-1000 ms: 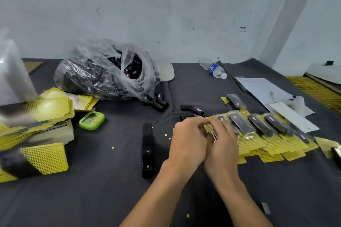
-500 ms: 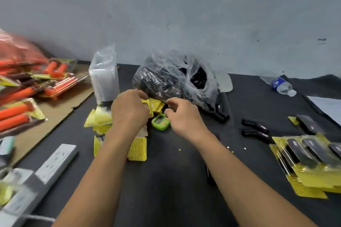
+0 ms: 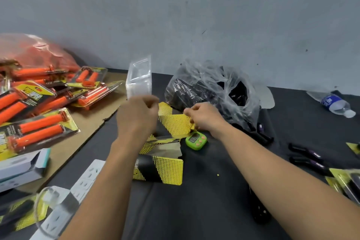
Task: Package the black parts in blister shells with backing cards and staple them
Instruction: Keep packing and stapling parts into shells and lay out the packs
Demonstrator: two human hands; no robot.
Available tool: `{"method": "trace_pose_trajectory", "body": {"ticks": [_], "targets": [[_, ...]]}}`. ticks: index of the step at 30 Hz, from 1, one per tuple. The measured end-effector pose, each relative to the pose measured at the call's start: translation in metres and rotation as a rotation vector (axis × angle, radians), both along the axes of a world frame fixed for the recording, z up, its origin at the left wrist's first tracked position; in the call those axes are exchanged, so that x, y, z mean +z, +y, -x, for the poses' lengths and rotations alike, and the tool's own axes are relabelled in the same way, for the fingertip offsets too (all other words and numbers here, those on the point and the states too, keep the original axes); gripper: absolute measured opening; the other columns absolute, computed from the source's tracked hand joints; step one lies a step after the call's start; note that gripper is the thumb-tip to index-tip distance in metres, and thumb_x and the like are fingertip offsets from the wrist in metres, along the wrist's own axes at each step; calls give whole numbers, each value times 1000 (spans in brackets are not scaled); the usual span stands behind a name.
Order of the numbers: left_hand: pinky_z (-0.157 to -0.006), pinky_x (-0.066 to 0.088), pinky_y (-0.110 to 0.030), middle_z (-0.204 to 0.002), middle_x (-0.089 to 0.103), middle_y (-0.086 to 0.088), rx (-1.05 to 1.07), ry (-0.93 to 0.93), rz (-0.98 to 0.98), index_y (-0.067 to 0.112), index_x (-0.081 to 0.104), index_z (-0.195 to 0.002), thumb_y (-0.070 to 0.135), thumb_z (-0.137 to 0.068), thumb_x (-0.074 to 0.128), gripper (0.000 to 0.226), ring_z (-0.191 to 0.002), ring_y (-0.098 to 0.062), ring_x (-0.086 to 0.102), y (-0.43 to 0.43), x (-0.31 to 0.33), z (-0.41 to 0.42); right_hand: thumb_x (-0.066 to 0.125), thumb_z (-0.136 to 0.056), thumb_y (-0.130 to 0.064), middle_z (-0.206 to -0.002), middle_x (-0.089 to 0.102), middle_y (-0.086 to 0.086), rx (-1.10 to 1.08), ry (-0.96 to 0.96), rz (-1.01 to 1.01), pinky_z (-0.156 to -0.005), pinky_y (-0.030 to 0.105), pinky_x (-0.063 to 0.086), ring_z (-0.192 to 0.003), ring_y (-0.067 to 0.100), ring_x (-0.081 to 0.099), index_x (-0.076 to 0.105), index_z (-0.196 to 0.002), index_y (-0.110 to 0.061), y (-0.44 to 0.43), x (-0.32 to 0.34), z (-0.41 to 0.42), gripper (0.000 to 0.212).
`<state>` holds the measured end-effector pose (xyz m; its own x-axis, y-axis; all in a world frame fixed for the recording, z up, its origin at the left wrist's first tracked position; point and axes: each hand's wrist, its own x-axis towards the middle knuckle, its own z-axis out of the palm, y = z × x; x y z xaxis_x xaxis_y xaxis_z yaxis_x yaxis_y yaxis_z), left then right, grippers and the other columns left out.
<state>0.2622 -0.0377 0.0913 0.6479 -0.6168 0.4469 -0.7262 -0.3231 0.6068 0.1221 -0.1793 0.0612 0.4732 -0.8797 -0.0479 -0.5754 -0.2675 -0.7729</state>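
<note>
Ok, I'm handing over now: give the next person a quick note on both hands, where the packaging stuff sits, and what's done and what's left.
Left hand: at the stack of clear blister shells, fingers closed at its base; whether it grips one is unclear.
Right hand: pinching the edge of a yellow backing card on the card pile by the green timer.
Supplies: bag of black parts behind the cards; loose black parts to the right.
Done: some finished packs at the far right edge.
Left: pair shell and card, load a part, staple, repeat. The dark object near the right forearm may be the stapler.
</note>
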Motion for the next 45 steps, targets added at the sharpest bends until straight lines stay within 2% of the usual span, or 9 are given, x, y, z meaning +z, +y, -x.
{"method": "trace_pose_trajectory", "body": {"ticks": [4,9,13,18,24,28,34,39,45], "targets": [[-83,47,-31,-107,79,-1,227,-75,289,20,75,-120,33,-96,67,29,-94,-17,68,-21,45,-22,65,-96,-40,-87,75,2,-47,-179,91,-86,47,58,-92,25,71,74,-85,-19,-7,29,-17,25],[-78,46,-36,-115,73,-12,236,31,-180,8,75,-112,36,-94,66,35,-99,-28,62,-54,64,-71,61,-100,-42,-87,76,17,43,-279,-47,-79,49,64,-71,24,72,71,-93,-5,-2,64,-65,39],[-77,57,-38,-104,74,-12,261,60,-206,9,77,-100,26,-81,77,25,-96,-32,68,-60,71,-87,58,-99,-49,-72,76,11,93,-196,-13,-74,46,65,-67,28,76,66,-79,-10,3,67,-94,44],[-69,53,-36,-104,73,-12,276,35,-295,10,75,-102,18,-79,79,24,-94,-31,68,-62,81,-92,48,-94,-60,-75,74,15,-75,-378,49,-79,55,59,-76,40,70,69,-76,-5,9,72,-116,62],[-70,48,-35,-103,72,-11,168,108,-299,9,74,-104,33,-76,87,40,-97,-31,68,-62,73,-95,69,-85,-33,-73,74,13,-37,-275,36,-65,41,58,-70,33,69,72,-78,-1,7,82,-124,33],[-58,39,-28,-85,74,-7,152,116,-105,12,75,-83,41,-88,75,29,-78,-23,67,-59,59,-92,65,-92,-14,-83,76,14,-64,-278,63,-79,47,63,-82,32,74,72,-89,1,4,88,-124,17],[-78,44,-28,-107,78,-7,191,76,191,9,79,-107,34,-88,80,31,-85,-16,62,-57,56,-85,59,-97,-17,-80,76,15,-39,-206,155,-76,48,63,-79,36,74,71,-84,-1,7,84,-123,24],[-69,41,-32,-96,75,-6,321,-140,-79,19,77,-96,45,-90,75,27,-80,-21,59,-58,65,-82,58,-95,-17,-77,66,16,14,-95,325,-60,36,47,-71,35,63,56,-68,-5,9,82,-118,30],[-64,36,-32,-76,58,1,406,-327,-291,22,76,-98,45,-95,67,25,-73,-23,53,-59,68,-74,52,-94,-7,-90,61,13,102,194,509,-66,34,48,-82,32,61,59,-89,-2,12,81,-115,10]]}}
